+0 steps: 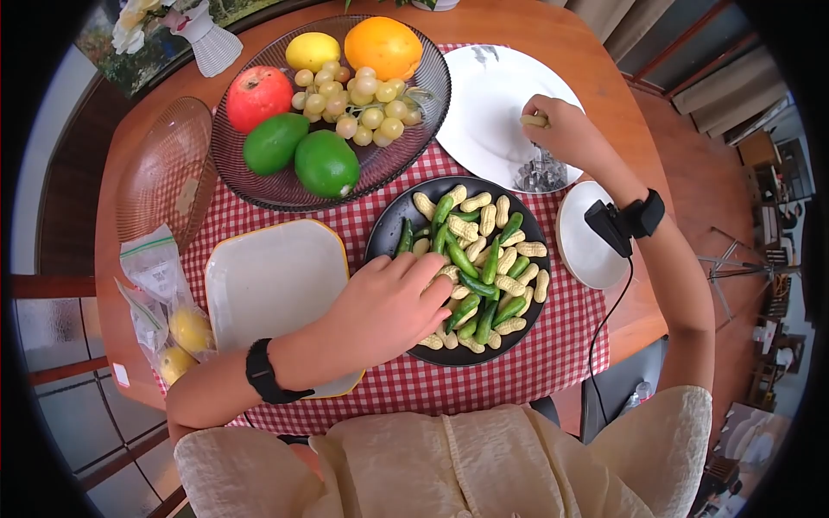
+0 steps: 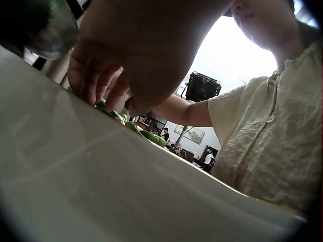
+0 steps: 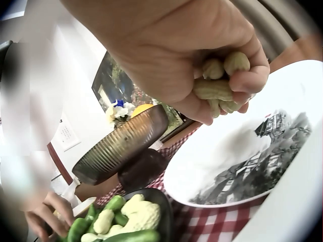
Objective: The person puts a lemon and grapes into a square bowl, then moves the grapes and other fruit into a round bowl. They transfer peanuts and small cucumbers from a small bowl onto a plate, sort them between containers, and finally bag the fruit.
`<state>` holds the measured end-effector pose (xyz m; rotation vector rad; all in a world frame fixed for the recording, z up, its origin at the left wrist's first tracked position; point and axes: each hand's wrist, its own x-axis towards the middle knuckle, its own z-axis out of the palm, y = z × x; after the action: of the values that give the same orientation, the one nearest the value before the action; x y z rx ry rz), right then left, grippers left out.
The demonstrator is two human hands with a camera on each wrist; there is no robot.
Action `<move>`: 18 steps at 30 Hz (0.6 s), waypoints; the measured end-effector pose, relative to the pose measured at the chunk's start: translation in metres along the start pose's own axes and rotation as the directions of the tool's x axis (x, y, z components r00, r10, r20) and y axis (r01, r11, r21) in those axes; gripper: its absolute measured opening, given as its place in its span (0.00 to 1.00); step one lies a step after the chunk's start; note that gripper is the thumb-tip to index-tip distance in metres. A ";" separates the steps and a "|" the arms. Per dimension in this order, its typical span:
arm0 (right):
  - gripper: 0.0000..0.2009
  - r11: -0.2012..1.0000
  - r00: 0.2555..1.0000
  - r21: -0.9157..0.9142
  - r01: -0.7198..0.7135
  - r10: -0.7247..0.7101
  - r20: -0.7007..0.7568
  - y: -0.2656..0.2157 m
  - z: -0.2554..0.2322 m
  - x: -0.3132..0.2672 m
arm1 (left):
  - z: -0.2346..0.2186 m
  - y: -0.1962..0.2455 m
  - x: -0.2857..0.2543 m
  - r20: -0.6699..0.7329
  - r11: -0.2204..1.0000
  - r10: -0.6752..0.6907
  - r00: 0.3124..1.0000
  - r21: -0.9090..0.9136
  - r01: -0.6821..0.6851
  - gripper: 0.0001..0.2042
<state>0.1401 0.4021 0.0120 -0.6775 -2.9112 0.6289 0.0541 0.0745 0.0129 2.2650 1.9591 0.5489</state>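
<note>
In the head view, my right hand (image 1: 566, 134) is over the white oval plate (image 1: 484, 95), which has a grey landscape print. Its fingers curl round several peanuts (image 3: 214, 89), seen bunched in the palm in the right wrist view. My left hand (image 1: 380, 302) reaches over the near-left rim of a black plate (image 1: 377, 235), its loosely bent fingertips at the food. Unshelled peanuts (image 1: 488, 220) and small green cucumbers (image 1: 490, 262) are heaped on that plate. Low in the left wrist view, the left fingers (image 2: 106, 83) hang close by the green pieces.
A ribbed fruit bowl (image 1: 226, 164) holds grapes, mangoes and other fruit at the back. Left of the black plate lies a square white dish (image 1: 276, 268), with bagged yellow fruit (image 1: 190, 328) beside it. A small white dish (image 1: 587, 250) stands at right, near a hanging cable (image 1: 604, 324).
</note>
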 end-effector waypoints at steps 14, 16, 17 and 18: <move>0.21 0.991 0.990 0.071 -0.118 0.123 -0.070 0.018 0.000 -0.004 | 0.002 -0.003 -0.005 0.029 1.000 -0.012 1.000 0.010 0.011 0.15; 0.21 0.983 0.988 0.132 -0.126 0.137 -0.074 0.013 -0.004 -0.010 | 0.002 -0.004 -0.006 0.030 1.000 -0.007 1.000 0.004 0.007 0.15; 0.18 0.983 0.989 0.132 -0.126 0.136 -0.064 0.008 -0.007 -0.015 | 0.002 -0.004 -0.006 0.034 1.000 -0.010 0.999 0.000 0.010 0.15; 0.15 0.983 0.989 0.132 -0.128 0.136 -0.053 0.002 -0.010 -0.021 | 0.002 -0.005 -0.006 0.033 1.000 -0.004 0.999 0.008 0.004 0.15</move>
<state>0.1611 0.3979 0.0204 -0.8621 -2.7579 0.7872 0.0499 0.0694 0.0083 2.2591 1.9537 0.5002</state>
